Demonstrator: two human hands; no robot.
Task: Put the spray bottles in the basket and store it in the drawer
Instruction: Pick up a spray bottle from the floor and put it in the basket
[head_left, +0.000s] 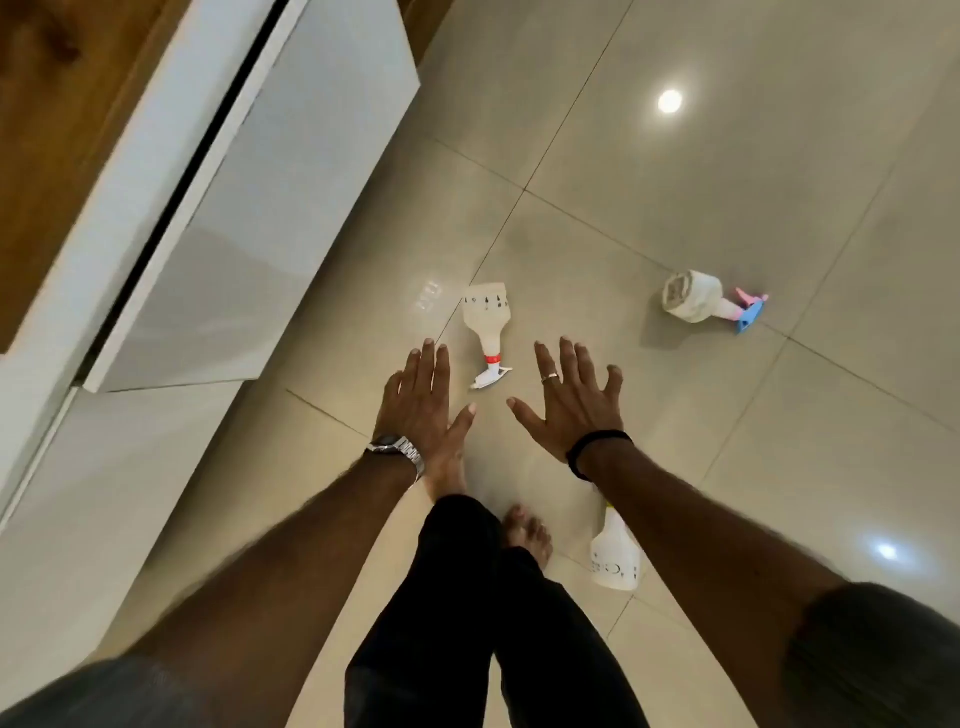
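Three white spray bottles lie on the tiled floor. One with a red collar and white trigger (488, 327) lies just beyond and between my hands. A second with a pink and blue trigger (701, 304) lies farther right. A third (615, 553) lies by my feet, partly hidden under my right forearm. My left hand (421, 405), with a wristwatch, and my right hand (571, 402), with a ring, are held out flat with fingers spread and hold nothing. No basket is in view.
A white glossy cabinet with a drawer front (249, 208) stands at the left under a wooden top (57, 104). My legs in dark trousers and bare feet (524, 530) stand on the beige tiles (675, 171).
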